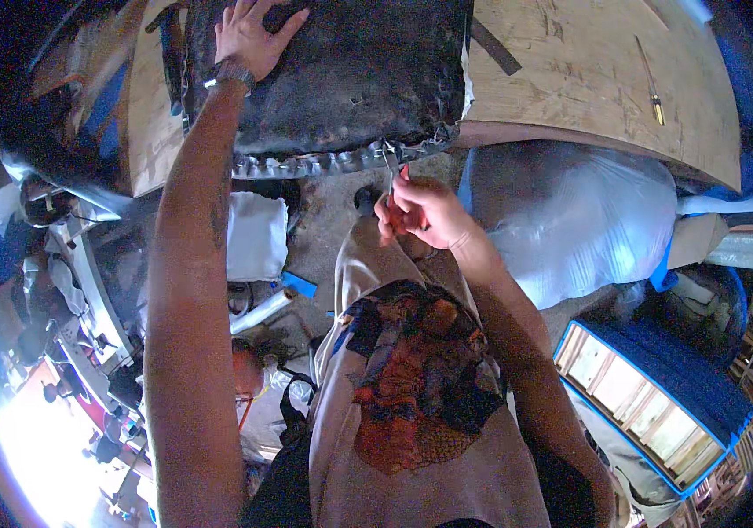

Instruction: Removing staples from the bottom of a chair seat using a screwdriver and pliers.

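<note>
A black cushion-like seat piece [341, 70] lies on a wooden workbench [588, 79], its near edge lined with a row of metal staples or clips [324, 164]. My left hand [249, 37] presses flat on the top of the black piece, fingers spread, a watch on the wrist. My right hand [425, 211] is closed around a small metal tool [391, 172] whose tip meets the stapled edge at the piece's near right corner.
A screwdriver [651, 84] lies on the bench at the right. Below the bench sit a clear plastic-wrapped bundle [570, 220], a white bag [255, 236] and a blue-framed panel [649, 396]. Clutter fills the floor at the left.
</note>
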Demonstrator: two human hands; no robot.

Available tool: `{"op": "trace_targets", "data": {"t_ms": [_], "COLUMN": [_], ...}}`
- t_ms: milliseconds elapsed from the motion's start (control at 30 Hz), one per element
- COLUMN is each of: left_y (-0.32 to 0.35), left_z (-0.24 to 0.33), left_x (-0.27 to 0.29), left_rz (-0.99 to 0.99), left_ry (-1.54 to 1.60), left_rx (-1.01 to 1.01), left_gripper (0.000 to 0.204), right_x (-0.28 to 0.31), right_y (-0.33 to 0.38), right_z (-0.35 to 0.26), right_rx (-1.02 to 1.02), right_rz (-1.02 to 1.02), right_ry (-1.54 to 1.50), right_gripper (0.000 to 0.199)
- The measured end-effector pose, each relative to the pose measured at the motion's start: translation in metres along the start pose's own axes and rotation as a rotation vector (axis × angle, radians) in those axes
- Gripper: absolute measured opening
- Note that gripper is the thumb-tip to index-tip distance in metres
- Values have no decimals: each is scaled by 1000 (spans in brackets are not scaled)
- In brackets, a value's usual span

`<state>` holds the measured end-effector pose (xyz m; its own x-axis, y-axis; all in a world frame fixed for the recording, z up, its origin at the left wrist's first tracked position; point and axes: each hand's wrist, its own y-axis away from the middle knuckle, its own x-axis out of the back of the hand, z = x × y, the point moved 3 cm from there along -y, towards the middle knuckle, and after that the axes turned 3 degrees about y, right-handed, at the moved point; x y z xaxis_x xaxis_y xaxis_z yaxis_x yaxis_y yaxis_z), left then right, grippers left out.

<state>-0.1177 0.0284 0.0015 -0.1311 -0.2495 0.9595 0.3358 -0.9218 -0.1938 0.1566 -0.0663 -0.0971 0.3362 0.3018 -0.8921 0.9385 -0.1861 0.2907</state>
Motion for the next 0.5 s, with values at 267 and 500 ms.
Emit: {"op": "trace_targets", "data": {"t_ms": [267,500], "left_y": [-5,-8], "left_z": [4,-56], "left_x": [-11,-44], "left_rz": [68,235], "left_ry": [37,-80], "left_rx": [-58,-180], "left_gripper": [44,50], "right_x": [14,9], "right_y": [-8,-2], "right_z": [11,9], "right_rx": [344,257], "right_rz": [773,384], "right_ry": [1079,948], "right_gripper": [27,40]}}
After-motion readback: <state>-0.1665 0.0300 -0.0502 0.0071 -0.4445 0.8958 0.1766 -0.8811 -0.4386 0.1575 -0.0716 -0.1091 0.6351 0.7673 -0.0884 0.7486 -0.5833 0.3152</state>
